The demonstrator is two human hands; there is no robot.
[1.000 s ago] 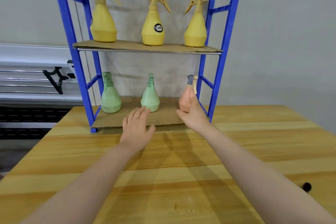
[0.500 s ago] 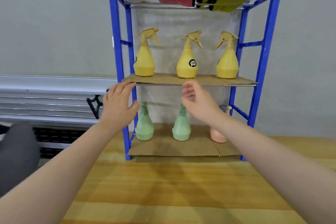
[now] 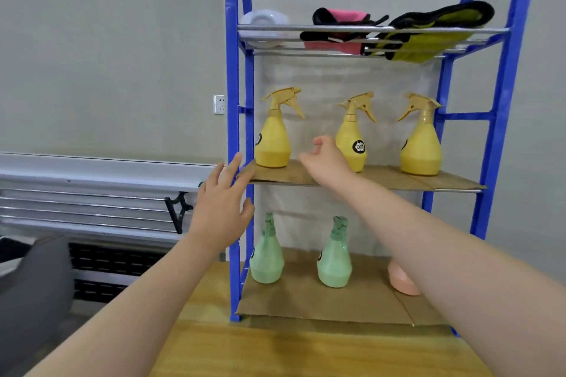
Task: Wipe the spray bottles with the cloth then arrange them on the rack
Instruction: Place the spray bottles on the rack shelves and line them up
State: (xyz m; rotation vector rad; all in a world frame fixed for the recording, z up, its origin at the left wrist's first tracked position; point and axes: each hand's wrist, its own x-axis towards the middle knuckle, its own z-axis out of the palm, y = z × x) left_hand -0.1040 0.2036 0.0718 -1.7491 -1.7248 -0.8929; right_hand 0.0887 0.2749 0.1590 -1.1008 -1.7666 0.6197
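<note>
A blue rack (image 3: 233, 131) stands on the wooden bench (image 3: 306, 352), its feet near the bench's far edge. Cardboard sheets line two shelves. On the middle shelf (image 3: 428, 184) three yellow bottles stand upright and well apart: left yellow (image 3: 272, 141), mid yellow (image 3: 355, 144) and right yellow (image 3: 421, 147), all set back from the cardboard's front edge. On the bottom shelf (image 3: 306, 306) stand two green bottles, left green (image 3: 266, 257) and right green (image 3: 334, 260), with a pink bottle (image 3: 402, 280) at the right, mostly hidden behind the right forearm. The top wire shelf (image 3: 367, 29) carries a white object (image 3: 263, 20), a pink-and-black cloth (image 3: 340, 24) and a yellow-green-and-black cloth (image 3: 435, 27).

The left hand (image 3: 222, 208) is raised with fingers spread, its grip released, in front of the rack's left post and just beside the middle shelf's left front corner. The right hand (image 3: 327, 159) hovers in the gap between the left yellow and mid yellow, fingers loosely curled, grasping nothing; whether it touches the mid yellow cannot be told.

Open room lies along the cardboard fronts of both shelves and on the bench before the rack.
</note>
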